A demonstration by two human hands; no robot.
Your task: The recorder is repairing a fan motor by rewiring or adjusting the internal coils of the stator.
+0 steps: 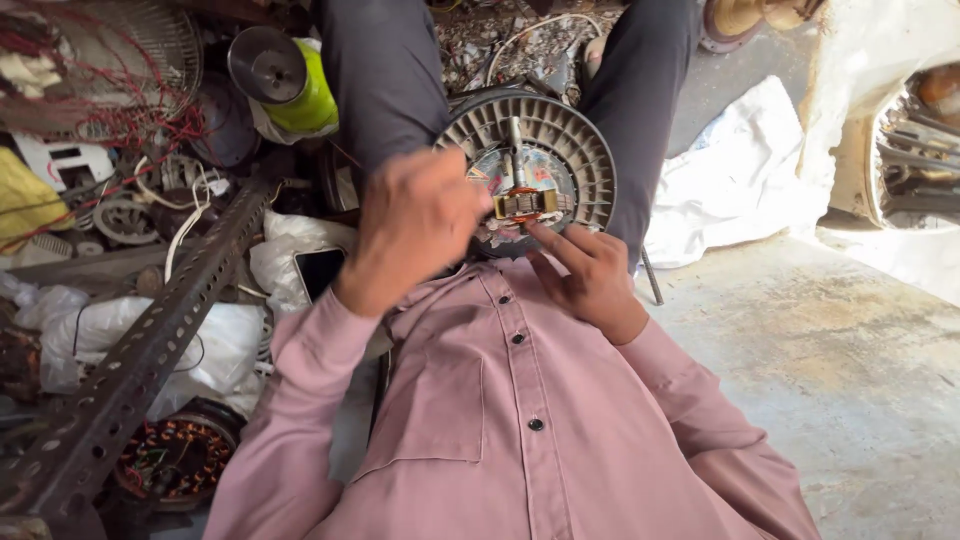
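A round grey ribbed fan motor housing [575, 150] rests between my knees, with a metal shaft [516, 140] standing out of its middle. A small motor part with copper winding [525, 203] sits against the housing's centre. My left hand [415, 225] is closed over the housing's left side, its fingers pinching at the small part. My right hand [590, 275] lies under the housing, its fingers pressed up against the part from below.
A perforated metal angle bar [130, 375] runs diagonally at the left over white bags and scrap. A copper-wound stator [175, 455] lies at lower left, a phone [320, 270] by my left arm, a wire fan guard [110, 60] at top left. White cloth [735, 180] lies on the concrete floor [850, 370].
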